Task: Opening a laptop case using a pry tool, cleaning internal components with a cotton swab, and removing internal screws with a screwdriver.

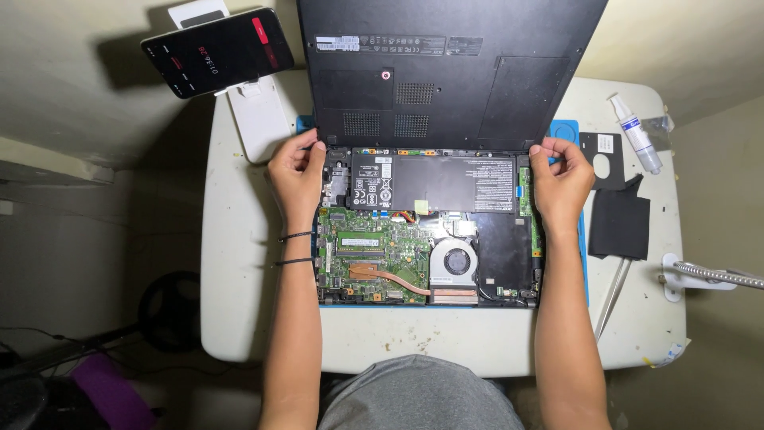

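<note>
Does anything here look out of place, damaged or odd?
Nothing looks damaged. The laptop's black bottom cover is lifted at the far edge by the left hand and right hand, exposing the green circuit board. Small crumbs lie on the white table.

Phone (216,52), small bottle (637,132), perhaps cloth (619,220)

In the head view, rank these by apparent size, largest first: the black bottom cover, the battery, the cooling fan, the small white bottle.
1. Black bottom cover, held by both hands
2. Battery
3. Cooling fan
4. Small white bottle, longer than the fan is wide but much slimmer

Black bottom cover (446,72) raised over opened laptop (430,239)
</note>
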